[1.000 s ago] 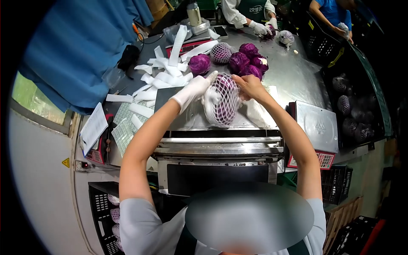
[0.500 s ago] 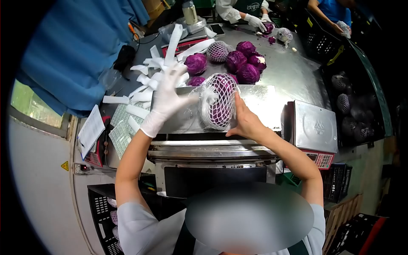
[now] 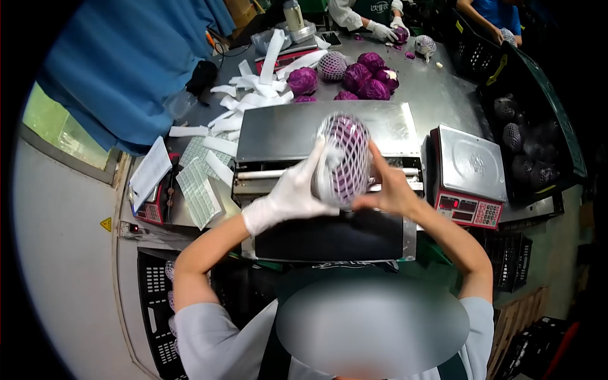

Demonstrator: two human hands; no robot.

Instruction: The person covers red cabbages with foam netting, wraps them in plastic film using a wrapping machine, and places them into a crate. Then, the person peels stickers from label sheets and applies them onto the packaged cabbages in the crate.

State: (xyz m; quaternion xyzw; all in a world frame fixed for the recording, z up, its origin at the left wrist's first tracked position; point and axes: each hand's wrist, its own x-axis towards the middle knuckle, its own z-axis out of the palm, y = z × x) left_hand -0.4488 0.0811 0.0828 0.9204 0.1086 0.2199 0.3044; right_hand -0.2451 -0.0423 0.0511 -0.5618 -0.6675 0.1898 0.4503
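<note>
A purple cabbage (image 3: 349,158) in a white foam net and clear film is held up between my two hands, over the front part of the metal wrapping machine (image 3: 272,136). My left hand (image 3: 294,193), in a white glove, grips its left side, fingers pointing up. Bare, my right hand (image 3: 391,187) holds the right side with thumb below and fingers above. Behind the machine lie several bare purple cabbages (image 3: 303,81) and one netted cabbage (image 3: 332,66).
White foam strips (image 3: 253,101) lie at the left, near a clipboard (image 3: 150,174). A scale (image 3: 470,161) stands right of the machine; a black crate (image 3: 538,126) holds netted cabbages. Two people work at the back, one with gloved hands (image 3: 382,30) at a cabbage.
My left hand has come back onto the cabbage after being apart from it. Both hands have lifted the cabbage off the machine's top and brought it nearer to me.
</note>
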